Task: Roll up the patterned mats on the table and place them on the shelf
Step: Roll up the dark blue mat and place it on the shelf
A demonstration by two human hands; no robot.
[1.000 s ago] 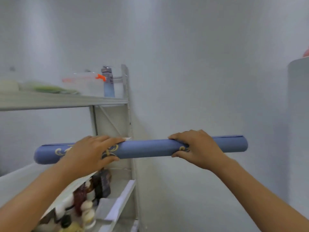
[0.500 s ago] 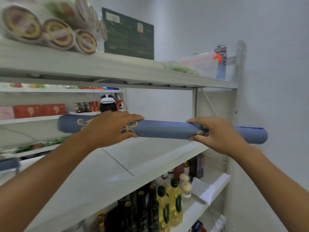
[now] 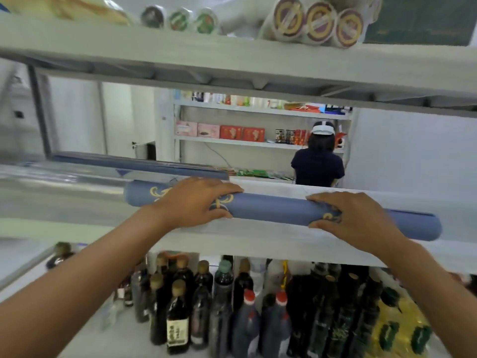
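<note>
second rolled mat [image 3: 139, 165]: left end blurred | bottles [image 3: 232, 306]: labels unreadable

Left hand [image 3: 196, 200] and right hand [image 3: 353, 218] grip the rolled blue mat [image 3: 271, 208] over the shelf [image 3: 258, 239]. Beyond the grip, a second rolled mat [image 3: 144, 165]; below, bottles [image 3: 222, 306].

bare shelf [image 3: 271, 239], second roll [image 3: 144, 165] behind

Both hands [image 3: 196, 200] [image 3: 353, 218] curled, palms down
</note>
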